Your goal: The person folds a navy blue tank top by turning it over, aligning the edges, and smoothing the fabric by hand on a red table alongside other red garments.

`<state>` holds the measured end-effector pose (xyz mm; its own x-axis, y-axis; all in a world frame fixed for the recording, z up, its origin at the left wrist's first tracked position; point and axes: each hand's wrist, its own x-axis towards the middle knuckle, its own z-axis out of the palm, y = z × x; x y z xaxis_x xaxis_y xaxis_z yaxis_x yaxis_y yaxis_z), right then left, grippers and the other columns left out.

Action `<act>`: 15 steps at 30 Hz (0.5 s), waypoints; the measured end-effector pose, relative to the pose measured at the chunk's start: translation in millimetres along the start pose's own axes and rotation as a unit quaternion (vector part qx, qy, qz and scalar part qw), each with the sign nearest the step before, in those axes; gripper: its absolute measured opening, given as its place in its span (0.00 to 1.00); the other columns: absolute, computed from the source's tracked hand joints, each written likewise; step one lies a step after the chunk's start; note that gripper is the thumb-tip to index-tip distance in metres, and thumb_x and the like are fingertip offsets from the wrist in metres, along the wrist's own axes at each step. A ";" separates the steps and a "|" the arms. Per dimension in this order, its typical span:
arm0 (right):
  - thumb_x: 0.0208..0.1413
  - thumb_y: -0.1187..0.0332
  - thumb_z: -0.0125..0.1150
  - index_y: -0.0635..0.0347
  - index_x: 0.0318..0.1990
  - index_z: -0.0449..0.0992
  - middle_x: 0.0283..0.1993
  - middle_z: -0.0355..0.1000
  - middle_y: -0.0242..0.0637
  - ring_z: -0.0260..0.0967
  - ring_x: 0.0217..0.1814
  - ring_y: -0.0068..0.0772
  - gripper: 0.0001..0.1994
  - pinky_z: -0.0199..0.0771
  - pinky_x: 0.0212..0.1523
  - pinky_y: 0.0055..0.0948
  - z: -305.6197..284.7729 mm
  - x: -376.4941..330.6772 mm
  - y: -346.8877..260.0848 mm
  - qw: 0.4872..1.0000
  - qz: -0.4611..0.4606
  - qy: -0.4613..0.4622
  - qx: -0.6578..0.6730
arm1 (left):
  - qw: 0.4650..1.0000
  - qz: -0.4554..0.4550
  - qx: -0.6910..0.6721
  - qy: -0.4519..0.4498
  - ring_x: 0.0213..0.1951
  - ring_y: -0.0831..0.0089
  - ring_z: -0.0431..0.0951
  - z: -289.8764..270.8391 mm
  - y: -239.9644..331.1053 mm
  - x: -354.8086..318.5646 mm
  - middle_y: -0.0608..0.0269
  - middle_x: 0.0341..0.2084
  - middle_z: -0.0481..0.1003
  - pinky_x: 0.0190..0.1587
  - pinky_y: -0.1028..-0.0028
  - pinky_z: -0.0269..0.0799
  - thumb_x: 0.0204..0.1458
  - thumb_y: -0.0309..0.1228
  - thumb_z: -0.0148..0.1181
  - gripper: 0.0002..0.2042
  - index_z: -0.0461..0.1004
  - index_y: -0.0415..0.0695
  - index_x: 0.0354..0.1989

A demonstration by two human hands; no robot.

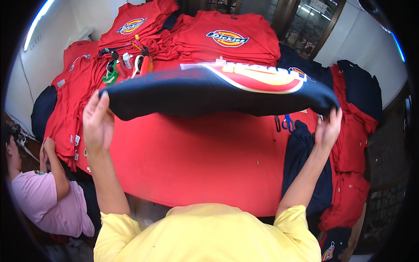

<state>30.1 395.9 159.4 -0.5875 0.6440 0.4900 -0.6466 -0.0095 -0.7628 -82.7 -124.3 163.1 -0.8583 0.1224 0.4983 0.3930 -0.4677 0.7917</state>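
I hold a folded navy T-shirt (209, 94) flat in the air above a red-covered table (196, 161); a red, yellow and white emblem shows on its top. My left hand (97, 121) grips its left end. My right hand (328, 127) grips its right end. The shirt hangs level between both hands, blurred from motion.
Stacks of red T-shirts (227, 39) lie at the table's far side, with bottles and tape rolls (128, 63) beside them. Blue-handled scissors (288, 123) lie right of centre. Navy shirts (305, 166) and red shirts (349, 166) hang at the right. A person in a pink top (43, 196) sits at the lower left.
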 end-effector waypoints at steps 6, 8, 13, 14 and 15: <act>0.64 0.69 0.51 0.63 0.53 0.65 0.38 0.72 0.36 0.72 0.36 0.25 0.13 0.76 0.32 0.26 47.0 55.0 -42.9 0.990 -0.016 -0.137 -0.003 | 0.997 0.045 0.023 0.062 0.42 0.77 0.77 -30.8 49.1 55.6 0.65 0.38 0.78 0.47 0.73 0.71 0.59 0.31 0.56 0.05 0.74 0.46 0.40; 0.63 0.72 0.51 0.65 0.58 0.62 0.38 0.72 0.37 0.73 0.38 0.25 0.17 0.78 0.46 0.29 54.7 62.5 -55.0 0.988 0.010 -0.150 0.030 | 0.990 0.055 0.090 0.093 0.42 0.77 0.76 -51.6 50.9 65.4 0.66 0.38 0.77 0.46 0.75 0.71 0.59 0.32 0.57 0.06 0.74 0.45 0.41; 0.59 0.76 0.53 0.68 0.46 0.73 0.33 0.72 0.32 0.68 0.27 0.17 0.09 0.79 0.28 0.22 44.2 79.6 -35.6 0.966 0.055 -0.210 -0.138 | 0.971 0.049 0.204 0.114 0.36 0.77 0.77 -62.3 44.6 95.3 0.64 0.38 0.76 0.42 0.81 0.72 0.56 0.32 0.62 0.11 0.74 0.40 0.42; 0.59 0.75 0.54 0.67 0.46 0.74 0.33 0.72 0.31 0.68 0.27 0.17 0.09 0.78 0.27 0.21 36.5 92.4 -21.2 0.961 0.085 -0.194 -0.177 | 0.952 0.034 0.277 0.128 0.39 0.77 0.76 -59.4 30.6 109.2 0.62 0.40 0.76 0.45 0.80 0.70 0.55 0.33 0.62 0.15 0.73 0.37 0.47; 0.59 0.75 0.54 0.66 0.46 0.74 0.32 0.71 0.31 0.68 0.27 0.17 0.09 0.78 0.27 0.20 31.8 103.1 -9.5 0.954 0.114 -0.181 -0.211 | 0.957 -0.009 0.277 0.084 0.44 0.77 0.74 -73.1 16.3 125.9 0.62 0.41 0.76 0.49 0.78 0.68 0.56 0.33 0.61 0.18 0.72 0.36 0.50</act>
<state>-39.8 438.0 230.6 -0.8682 0.3553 0.3464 -0.2730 0.2410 -0.9313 -208.5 -180.5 212.8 -0.8890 -0.0376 0.4563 0.4528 0.0756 0.8884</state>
